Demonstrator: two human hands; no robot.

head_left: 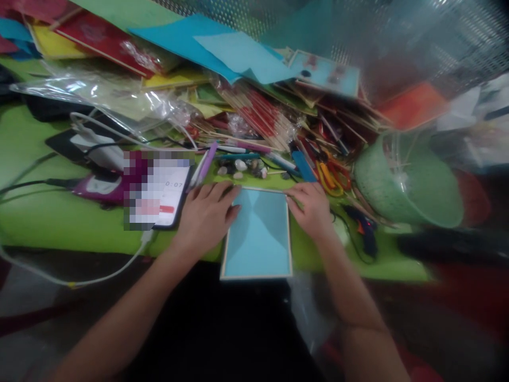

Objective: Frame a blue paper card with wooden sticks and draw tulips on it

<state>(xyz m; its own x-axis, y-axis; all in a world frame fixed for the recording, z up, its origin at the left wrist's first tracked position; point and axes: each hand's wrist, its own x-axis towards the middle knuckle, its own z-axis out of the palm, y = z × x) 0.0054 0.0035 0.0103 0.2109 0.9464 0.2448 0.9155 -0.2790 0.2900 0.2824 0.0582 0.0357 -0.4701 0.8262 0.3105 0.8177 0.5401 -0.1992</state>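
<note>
A light blue card (258, 233) with thin pale sticks along its edges lies at the front edge of the green table, its near side reaching over that edge. My left hand (209, 212) grips its upper left corner, thumb at the left side and fingertips by the top strip. At the upper right corner my right hand (310, 207) pinches the end of the top strip between thumb and fingers. Just beyond the card are several small pebbles (240, 165). A phone (169, 193) lies left of my left hand.
Right of my right hand are orange-handled scissors (330, 180), a glue gun (363, 228) with a cord, and a green basket (409, 183). A purple power strip (99, 188) with cables sits left. Coloured sheets (207, 45), sticks and plastic wrap pile up behind on the green table (87, 228).
</note>
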